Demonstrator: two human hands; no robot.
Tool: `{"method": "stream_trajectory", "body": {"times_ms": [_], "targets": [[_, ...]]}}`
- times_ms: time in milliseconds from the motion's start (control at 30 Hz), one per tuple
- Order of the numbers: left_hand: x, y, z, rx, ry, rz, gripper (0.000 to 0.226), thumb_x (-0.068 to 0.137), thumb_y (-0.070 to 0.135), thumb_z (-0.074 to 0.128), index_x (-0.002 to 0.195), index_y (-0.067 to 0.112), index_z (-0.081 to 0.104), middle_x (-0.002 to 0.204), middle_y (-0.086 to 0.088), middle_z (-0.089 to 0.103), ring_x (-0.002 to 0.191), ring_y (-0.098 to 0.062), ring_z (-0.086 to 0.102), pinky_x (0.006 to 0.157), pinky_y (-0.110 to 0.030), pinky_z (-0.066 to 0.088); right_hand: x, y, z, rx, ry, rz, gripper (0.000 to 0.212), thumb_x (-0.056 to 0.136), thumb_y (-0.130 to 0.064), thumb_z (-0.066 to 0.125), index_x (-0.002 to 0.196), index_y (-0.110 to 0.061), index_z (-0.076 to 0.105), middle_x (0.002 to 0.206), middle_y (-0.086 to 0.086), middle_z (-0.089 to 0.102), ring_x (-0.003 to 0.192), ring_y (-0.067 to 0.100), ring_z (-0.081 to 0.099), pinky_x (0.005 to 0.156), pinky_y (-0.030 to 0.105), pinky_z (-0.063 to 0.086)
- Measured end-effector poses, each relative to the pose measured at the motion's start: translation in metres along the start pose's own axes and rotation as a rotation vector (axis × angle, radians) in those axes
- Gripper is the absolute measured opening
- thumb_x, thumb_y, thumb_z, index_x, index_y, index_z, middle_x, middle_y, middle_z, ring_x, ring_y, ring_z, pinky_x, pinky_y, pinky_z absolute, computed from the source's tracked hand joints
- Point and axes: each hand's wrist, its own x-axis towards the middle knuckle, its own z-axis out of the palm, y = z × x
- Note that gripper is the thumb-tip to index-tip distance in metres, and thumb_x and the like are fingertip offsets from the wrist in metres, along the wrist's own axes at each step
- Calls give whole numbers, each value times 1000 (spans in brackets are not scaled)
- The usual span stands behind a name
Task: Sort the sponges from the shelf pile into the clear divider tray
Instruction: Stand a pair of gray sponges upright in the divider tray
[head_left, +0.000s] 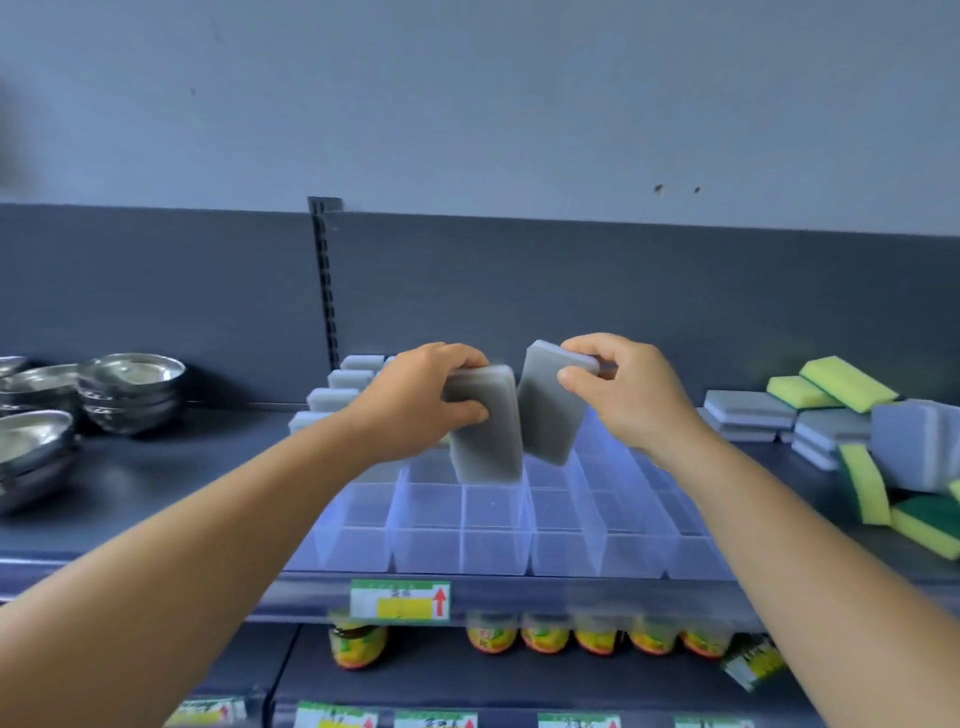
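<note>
Grey foam fills both my hands at the middle of the frame: my left hand (415, 397) has its fingers and thumb curled round a grey sponge (485, 423) held on end, and my right hand (621, 395) pinches a second grey sponge (550, 410) by its top edge, tilted so the two sponges nearly meet. Both hang just above the clear divider tray (498, 551), which sits on the dark shelf (156, 499) at the centre, its front compartments showing nothing inside. Behind my left hand, at the tray's far left, a row of pale grey sponges (332, 400) stands upright in the compartments. At the right edge of the frame lies the shelf pile (852, 431), a loose heap of grey-and-white sponges mixed with yellow-and-green ones. At the left edge, stacked steel bowls (130, 389) rest on the same shelf. Below, a yellow price label (400, 600) is clipped to the shelf's front lip, with yellow-lidded jars (597, 636) on the level beneath.
</note>
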Motion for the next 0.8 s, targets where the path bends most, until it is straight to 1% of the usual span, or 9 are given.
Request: {"method": "stream_trajectory", "body": {"times_ms": [67,133,200,333,433,533,667,700,800], "targets": [[-17,-18,-15,-17,14,-33,23,81,27,67,103,32,61,94,11,61,77,-12,52,68,-13,42,-7,-16,17,6,-16,-12,24,86,-19,61,110,-21,65,99,-7,64,86,15,59,67,22,41],[-33,-34,-31,-36,33,-69,27,81,25,68,107,30,62,93,10,63,74,-8,54,72,-24,46,-12,-30,34,13,-33,-29,24,87,-20,61,110,-22,65,99,-8,64,87,14,59,68,22,42],[-45,-47,-44,-45,40,-86,26,83,19,68,107,26,63,87,11,61,70,-3,53,68,-20,44,-16,-42,48,27,-49,-38,23,87,-19,61,110,-21,65,99,-8,65,88,14,60,67,21,42],[-66,-72,-66,-13,70,-129,24,82,18,69,104,23,64,90,3,67,79,-18,59,69,-26,47,-18,-60,74,48,-70,-49,19,86,-17,60,103,-23,67,93,-10,66,88,17,63,69,24,44],[-75,-92,-75,2,81,-164,22,81,17,69,101,24,64,87,5,66,74,-14,56,63,-21,43,-16,-67,92,34,-99,-54,20,86,-18,61,104,-24,67,94,-10,66,88,16,62,74,25,46],[-80,-107,-76,23,64,-192,22,81,17,70,100,26,63,85,8,64,72,-14,55,63,-24,44,-15,-70,109,-4,-156,-72,23,87,-18,61,109,-22,66,93,-9,64,80,13,57,62,18,41],[-82,-122,-72,70,55,-197,23,80,17,70,100,27,63,82,11,60,68,-4,52,58,-19,38,-14,-66,128,-7,-209,-54,22,87,-17,60,109,-21,65,88,-11,61,67,6,52,56,17,35],[-82,-126,-70,61,57,-206,23,80,17,70,101,27,63,83,9,61,68,-4,52,58,-18,38,-14,-64,132,-20,-227,-52,23,87,-17,60,110,-20,65,90,-10,60,70,7,53,58,18,36],[-83,-135,-61,33,65,-230,25,81,17,70,104,26,64,89,5,62,76,-16,54,60,-18,39,-15,-61,141,-71,-263,-60,28,88,-19,60,116,-18,64,99,-8,62,83,10,55,66,19,37]]}}
